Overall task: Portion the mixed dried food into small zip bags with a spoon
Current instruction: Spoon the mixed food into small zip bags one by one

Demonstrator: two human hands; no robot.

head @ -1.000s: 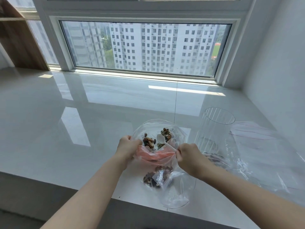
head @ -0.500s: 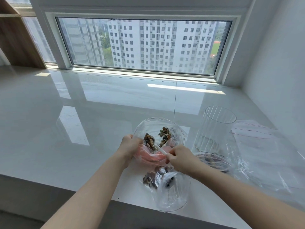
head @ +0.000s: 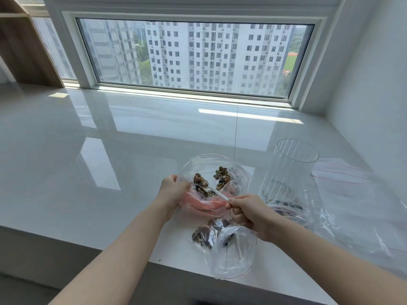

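Left hand (head: 174,190) gripped the big bag's (head: 211,164) rim; right hand (head: 246,211) pinched the spoon (head: 217,192), its bowl in the food (head: 201,183).

Spoon (head: 217,193) bowl buried among dried food (head: 222,177)

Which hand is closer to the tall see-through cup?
The right hand. It holds the white spoon just left of the clear cup. The left hand grips the big food bag farther left, beyond the right hand.
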